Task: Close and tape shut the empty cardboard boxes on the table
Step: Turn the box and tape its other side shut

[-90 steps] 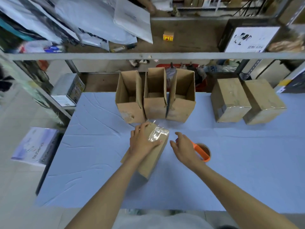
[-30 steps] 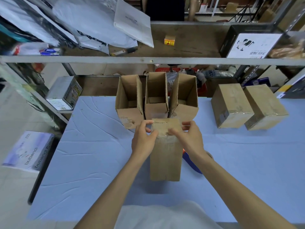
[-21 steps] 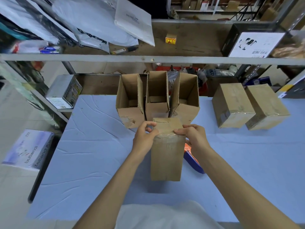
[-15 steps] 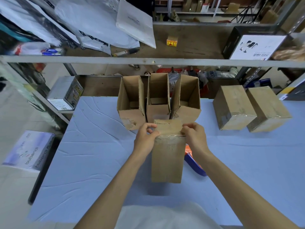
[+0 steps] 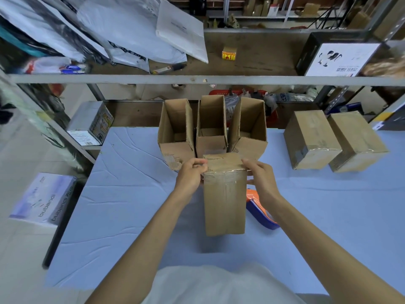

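L hand point(image 5: 189, 176) & R hand point(image 5: 262, 178): grips clamped on upright box point(image 5: 224, 200) top; tape dispenser point(image 5: 260, 213) beside.

White mailer bags point(image 5: 122, 25) pile on the upper shelf point(image 5: 263, 53) at left, a small yellow box point(image 5: 229, 54) sits near its middle, and a black-and-white carton point(image 5: 337, 59) stands at right. A pale box marked "bubandi" point(image 5: 42, 199) lies on the floor at left.
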### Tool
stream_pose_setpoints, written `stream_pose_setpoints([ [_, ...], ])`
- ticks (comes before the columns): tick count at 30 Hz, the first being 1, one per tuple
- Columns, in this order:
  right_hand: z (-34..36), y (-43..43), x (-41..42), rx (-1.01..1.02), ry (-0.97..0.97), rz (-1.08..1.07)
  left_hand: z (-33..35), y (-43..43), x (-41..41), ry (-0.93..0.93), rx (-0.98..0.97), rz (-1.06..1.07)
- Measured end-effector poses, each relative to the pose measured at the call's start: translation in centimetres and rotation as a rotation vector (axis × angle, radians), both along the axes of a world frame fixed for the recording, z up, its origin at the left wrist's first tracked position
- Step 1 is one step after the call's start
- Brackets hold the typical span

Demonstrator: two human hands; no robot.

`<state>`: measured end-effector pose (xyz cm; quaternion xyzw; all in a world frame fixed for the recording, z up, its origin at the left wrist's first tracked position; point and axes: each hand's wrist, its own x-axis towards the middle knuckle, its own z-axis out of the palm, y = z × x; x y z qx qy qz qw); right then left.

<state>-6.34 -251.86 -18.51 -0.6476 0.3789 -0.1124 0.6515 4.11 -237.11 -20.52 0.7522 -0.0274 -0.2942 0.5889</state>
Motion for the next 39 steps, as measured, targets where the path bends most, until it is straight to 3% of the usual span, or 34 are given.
stream_pose_setpoints([
  [2, -0.9, 0.4, -1.0, -0.011, -0.075, 0.102, -0.2, 0.2, -0.1, -0.041, -0.013, 0.02],
  [5, -3.1, 1.2, -2.7, -0.224, -0.013, 0.204, -0.8, 0.4, -1.0, -0.04, -0.008, 0.036],
  [8, -4.4, 2.1, -3.8, -0.299, 0.06, 0.158, -1.5, 0.9, -1.7, -0.054, -0.027, 0.05],
  [11, -4.5, 2.6, -4.5, -0.364, 0.01, 0.092, -1.6, 1.1, -2.2, -0.086, -0.052, 0.046],
  [15, -4.3, 3.4, -4.3, -0.632, 0.066, 0.248, -1.9, 0.7, -2.8, -0.106, -0.028, 0.025],
  [17, -4.2, 3.6, -4.0, -0.675, 0.086, 0.248, -2.1, 0.8, -2.9, -0.118, -0.03, 0.017],
  [20, -4.2, 3.4, -4.1, -0.598, 0.037, 0.196, -1.9, 1.6, -3.1, -0.218, -0.007, 0.014],
  [23, -4.3, 3.4, -4.5, -0.372, 0.02, 0.211, -2.4, 2.8, -3.2, -0.324, 0.096, 0.111],
  [26, -5.4, 3.6, -4.7, -0.147, 0.029, 0.2, -3.5, 4.1, -3.5, -0.113, 0.238, 0.167],
  [29, -7.0, 4.0, -4.6, -0.017, 0.041, 0.19, -4.6, 4.8, -4.4, 0.071, 0.166, 0.196],
  [34, -8.1, 4.5, -4.8, 0.012, 0.043, 0.234, -5.0, 4.8, -5.3, -0.053, 0.133, 0.091],
  [39, -10.2, 4.3, -4.5, 0.015, 0.086, 0.295, -6.0, 5.4, -5.3, -0.011, 0.214, -0.005],
])
